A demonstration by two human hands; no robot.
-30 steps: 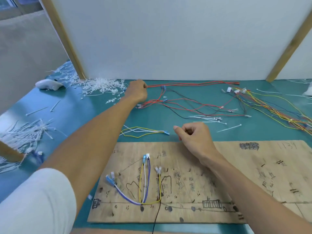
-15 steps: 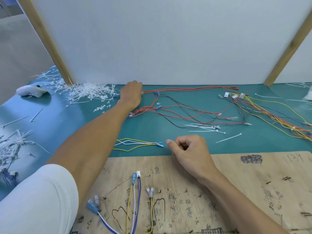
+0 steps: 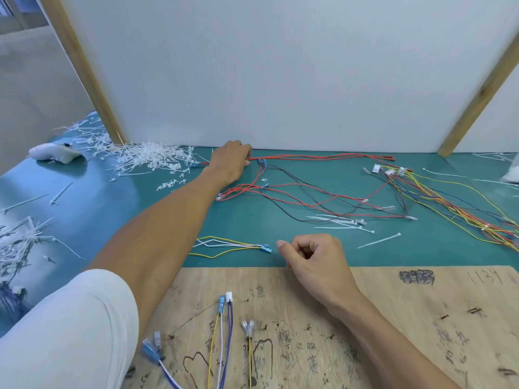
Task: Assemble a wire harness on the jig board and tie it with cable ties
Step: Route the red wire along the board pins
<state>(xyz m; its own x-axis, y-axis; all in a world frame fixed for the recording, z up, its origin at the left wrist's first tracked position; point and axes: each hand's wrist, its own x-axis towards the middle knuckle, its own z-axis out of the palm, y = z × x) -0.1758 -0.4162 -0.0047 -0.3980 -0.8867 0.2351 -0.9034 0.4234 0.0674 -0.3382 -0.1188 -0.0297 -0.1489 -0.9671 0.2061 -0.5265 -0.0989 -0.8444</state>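
The wooden jig board (image 3: 393, 318) lies at the near edge, with yellow, white and purple wires (image 3: 222, 332) laid on it at the lower left. My left hand (image 3: 231, 161) reaches to the far wall and grips the long red wires (image 3: 323, 157) at their left end. My right hand (image 3: 314, 256) hovers at the board's far edge with fingers curled and thumb out, holding nothing. A small yellow and white wire bundle (image 3: 230, 245) lies on the green mat just left of it. Loose white cable ties (image 3: 339, 221) lie beyond my right hand.
A tangle of red and black wires (image 3: 309, 197) spreads over the mat's middle. A multicoloured wire bunch (image 3: 455, 203) runs off to the right. A heap of cut tie ends (image 3: 151, 158) and a white tool (image 3: 53, 153) sit at the far left. A white panel stands behind.
The view has tipped upward, so the board sits lower in frame. My left hand stays on the red wires at the wall, and my right hand keeps its curled pose.
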